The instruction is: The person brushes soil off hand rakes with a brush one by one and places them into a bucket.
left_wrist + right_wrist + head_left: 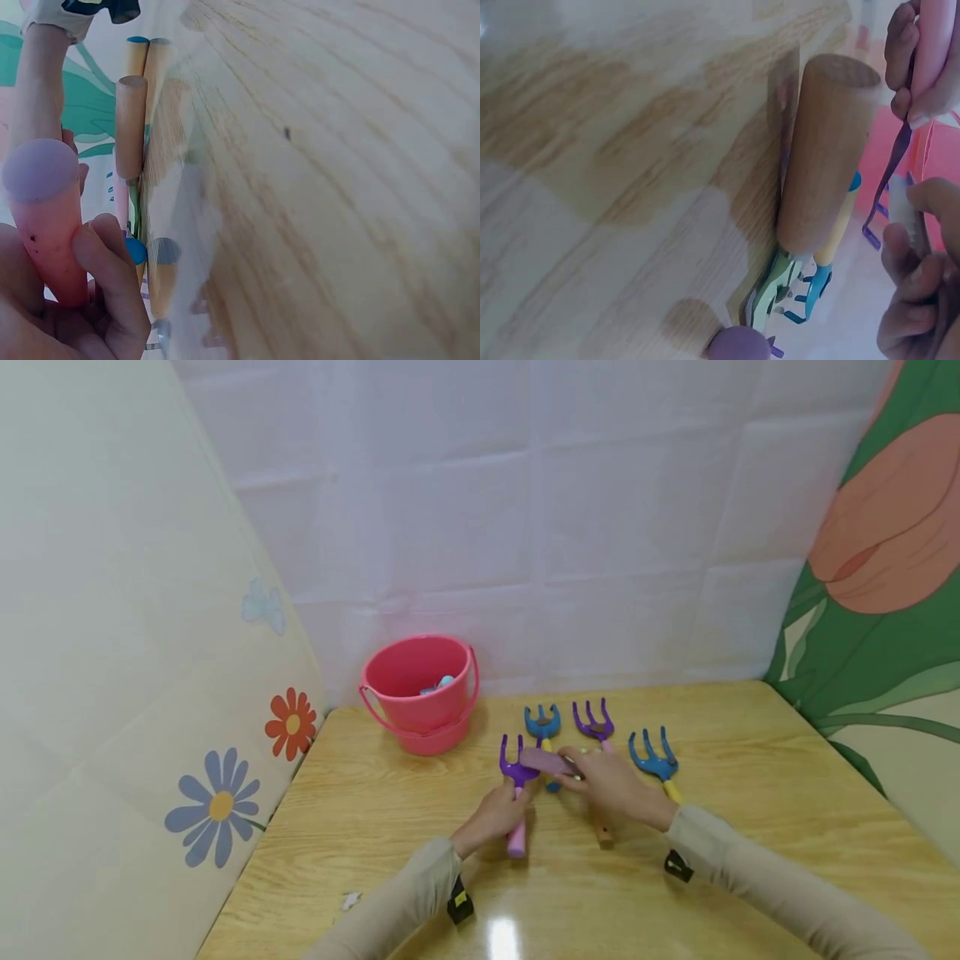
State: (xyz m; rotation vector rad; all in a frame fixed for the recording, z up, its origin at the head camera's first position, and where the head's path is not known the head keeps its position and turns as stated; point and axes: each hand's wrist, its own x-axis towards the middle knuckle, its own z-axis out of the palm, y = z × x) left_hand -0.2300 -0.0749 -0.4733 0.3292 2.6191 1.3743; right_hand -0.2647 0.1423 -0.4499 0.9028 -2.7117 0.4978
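My left hand [498,810] grips a toy hand rake [517,770] by its pink handle [52,240]; its purple prongs point toward the back wall. In my right hand [611,781] is a flat mauve piece [550,762], pinched between thumb and fingers. It lies over or against the purple rake head; whether it is a cloth or a brush I cannot tell. Beneath and beside the right hand is a tool with a wooden handle [829,150] and a green head [769,292]. Behind the hands lie a blue rake [542,723] and another purple rake [595,722].
Farther right lies a blue rake with a yellow handle [656,766]. A pink bucket [431,718] with light blue things inside stands at the back left. On the wooden table [787,827] a small white scrap [350,900] lies near the front left. Printed cloth walls surround the table.
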